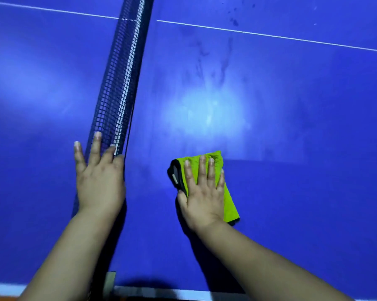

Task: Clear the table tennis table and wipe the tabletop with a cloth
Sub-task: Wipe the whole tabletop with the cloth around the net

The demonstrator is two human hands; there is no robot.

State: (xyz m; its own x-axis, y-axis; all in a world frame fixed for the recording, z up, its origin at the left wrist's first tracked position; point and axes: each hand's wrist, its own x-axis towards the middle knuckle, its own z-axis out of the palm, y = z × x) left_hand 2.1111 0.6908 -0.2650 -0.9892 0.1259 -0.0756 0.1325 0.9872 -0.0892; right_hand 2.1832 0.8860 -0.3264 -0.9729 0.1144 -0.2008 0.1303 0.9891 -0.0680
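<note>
The blue table tennis tabletop fills the view. A folded green cloth with a dark edge lies flat on it, right of the net. My right hand presses down on the cloth, palm flat and fingers spread. My left hand rests against the near end of the black net, fingers spread on the mesh, holding nothing. Dark smears and wipe streaks show on the surface beyond the cloth.
A white centre line crosses the far part of the table. The table's white near edge runs along the bottom, with the net clamp between my forearms.
</note>
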